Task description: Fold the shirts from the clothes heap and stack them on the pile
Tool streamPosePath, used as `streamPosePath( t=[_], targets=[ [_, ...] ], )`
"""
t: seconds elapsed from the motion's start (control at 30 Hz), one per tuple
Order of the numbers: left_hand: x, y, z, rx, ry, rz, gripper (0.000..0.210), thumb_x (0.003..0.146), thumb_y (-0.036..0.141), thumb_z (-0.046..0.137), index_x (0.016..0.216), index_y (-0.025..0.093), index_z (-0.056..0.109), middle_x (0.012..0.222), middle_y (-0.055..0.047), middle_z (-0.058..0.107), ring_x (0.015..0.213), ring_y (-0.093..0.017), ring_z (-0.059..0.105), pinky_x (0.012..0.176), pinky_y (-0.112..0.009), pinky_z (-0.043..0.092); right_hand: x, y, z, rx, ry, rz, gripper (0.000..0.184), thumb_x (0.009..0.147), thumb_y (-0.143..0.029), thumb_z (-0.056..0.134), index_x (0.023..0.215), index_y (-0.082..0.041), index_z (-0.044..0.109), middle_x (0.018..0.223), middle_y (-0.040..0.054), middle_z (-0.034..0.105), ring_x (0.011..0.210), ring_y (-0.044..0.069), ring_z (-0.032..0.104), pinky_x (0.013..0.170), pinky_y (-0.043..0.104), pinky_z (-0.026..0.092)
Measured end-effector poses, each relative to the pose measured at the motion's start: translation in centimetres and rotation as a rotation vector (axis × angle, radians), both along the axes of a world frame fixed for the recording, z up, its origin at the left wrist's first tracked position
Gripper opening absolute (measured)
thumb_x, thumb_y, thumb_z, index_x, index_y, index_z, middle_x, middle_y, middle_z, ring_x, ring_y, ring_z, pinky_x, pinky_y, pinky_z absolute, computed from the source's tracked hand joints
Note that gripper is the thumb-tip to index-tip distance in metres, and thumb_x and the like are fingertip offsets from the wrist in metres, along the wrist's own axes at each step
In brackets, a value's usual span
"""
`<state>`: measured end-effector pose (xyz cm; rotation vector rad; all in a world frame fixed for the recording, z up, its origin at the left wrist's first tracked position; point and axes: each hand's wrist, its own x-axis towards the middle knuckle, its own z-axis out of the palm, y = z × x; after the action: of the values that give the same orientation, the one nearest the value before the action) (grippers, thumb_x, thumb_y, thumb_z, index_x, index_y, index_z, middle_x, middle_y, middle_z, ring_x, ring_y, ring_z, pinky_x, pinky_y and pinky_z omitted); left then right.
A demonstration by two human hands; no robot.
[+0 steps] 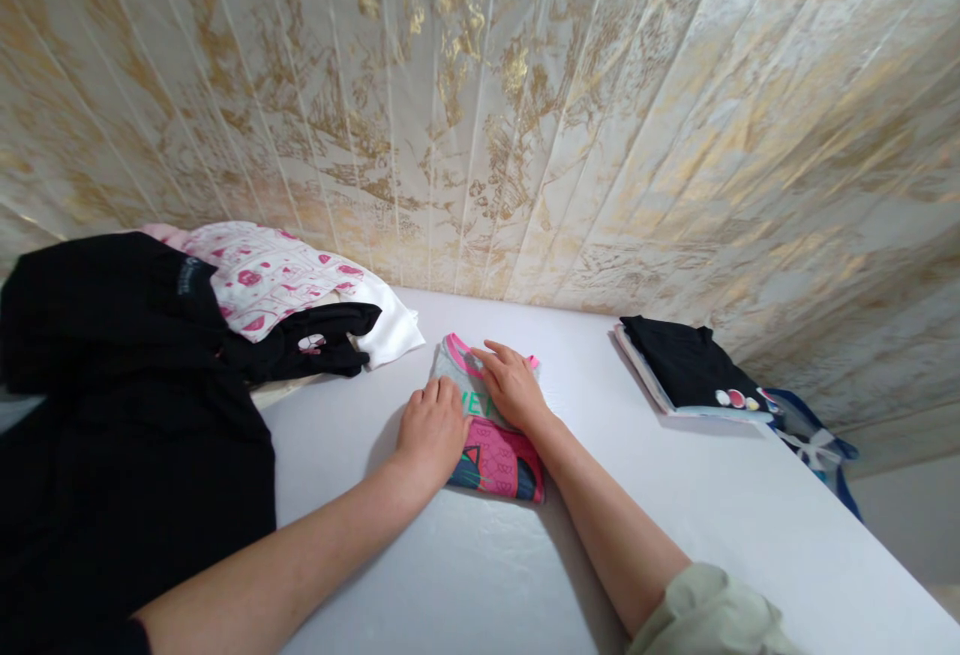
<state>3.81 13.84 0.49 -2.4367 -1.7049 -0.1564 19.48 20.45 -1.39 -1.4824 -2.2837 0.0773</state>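
Note:
A folded grey shirt with pink neck trim and a pink printed panel [504,457] lies on the white table, its green lettering partly covered by my hands. My left hand [435,427] rests on the shirt's left edge, its fingers slightly bent and laid on the cloth. Across the upper right part, near the neckline, lies my right hand [514,385], palm down with fingers stretched out. Neither hand lifts the fabric.
Unfolded clothes heap up on the left: a black garment [142,435] and a white one with pink print [262,270]. At the right stands a folded stack topped with black cloth [679,365]; blue straps [814,435] hang over the table edge. A gold-patterned curtain [480,115] borders the back.

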Motion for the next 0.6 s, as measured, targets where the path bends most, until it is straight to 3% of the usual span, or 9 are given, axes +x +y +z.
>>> streamPosePath(
  t=[0.13, 0.2, 0.4, 0.5, 0.6],
  targets=[
    [0.1, 0.1, 0.0, -0.020, 0.009, 0.018, 0.034, 0.088, 0.026, 0.054, 0.115, 0.007, 0.061, 0.117, -0.019, 0.058, 0.107, -0.030, 0.051, 0.081, -0.038, 0.044, -1.7, 0.2, 0.7, -0.031, -0.062, 0.189, 0.041, 0.094, -0.018, 0.040, 0.129, -0.033, 0.056, 0.145, 0.0032, 0.041, 0.131, 0.019, 0.037, 0.106, 0.037, 0.032],
    [0.1, 0.1, -0.1, -0.024, 0.014, 0.022, 0.035, 0.088, 0.027, 0.053, 0.116, 0.007, 0.061, 0.116, -0.019, 0.058, 0.107, -0.030, 0.051, 0.081, -0.039, 0.044, -2.5, 0.8, 0.6, -0.068, -0.122, 0.213, 0.042, 0.094, -0.019, 0.043, 0.129, -0.036, 0.056, 0.147, 0.0017, 0.040, 0.133, 0.019, 0.035, 0.106, 0.038, 0.031],
    [0.2, 0.1, -0.1, -0.018, -0.012, 0.017, 0.034, 0.087, 0.029, 0.056, 0.112, 0.006, 0.061, 0.108, -0.018, 0.060, 0.101, -0.030, 0.053, 0.077, -0.038, 0.046, -4.1, 2.5, -0.2, -0.061, -0.189, 0.005, 0.046, 0.095, -0.018, 0.039, 0.135, -0.038, 0.048, 0.150, 0.0027, 0.036, 0.132, 0.021, 0.037, 0.105, 0.040, 0.031],
    [0.2, 0.1, 0.0, -0.024, -0.019, 0.024, 0.033, 0.087, 0.028, 0.056, 0.112, 0.007, 0.061, 0.107, -0.018, 0.060, 0.101, -0.029, 0.052, 0.077, -0.038, 0.045, -4.2, 2.6, -0.5, -0.058, -0.161, -0.056, 0.050, 0.095, -0.019, 0.035, 0.143, -0.031, 0.038, 0.151, 0.0054, 0.035, 0.130, 0.022, 0.040, 0.103, 0.039, 0.033],
    [0.1, 0.1, 0.1, -0.029, -0.013, 0.018, 0.032, 0.088, 0.028, 0.055, 0.111, 0.008, 0.062, 0.106, -0.017, 0.060, 0.100, -0.029, 0.053, 0.076, -0.037, 0.045, -4.0, 2.4, -0.8, -0.050, -0.110, -0.126, 0.050, 0.096, -0.022, 0.033, 0.146, -0.023, 0.031, 0.146, 0.0090, 0.042, 0.129, 0.021, 0.042, 0.103, 0.038, 0.033]
  ],
)
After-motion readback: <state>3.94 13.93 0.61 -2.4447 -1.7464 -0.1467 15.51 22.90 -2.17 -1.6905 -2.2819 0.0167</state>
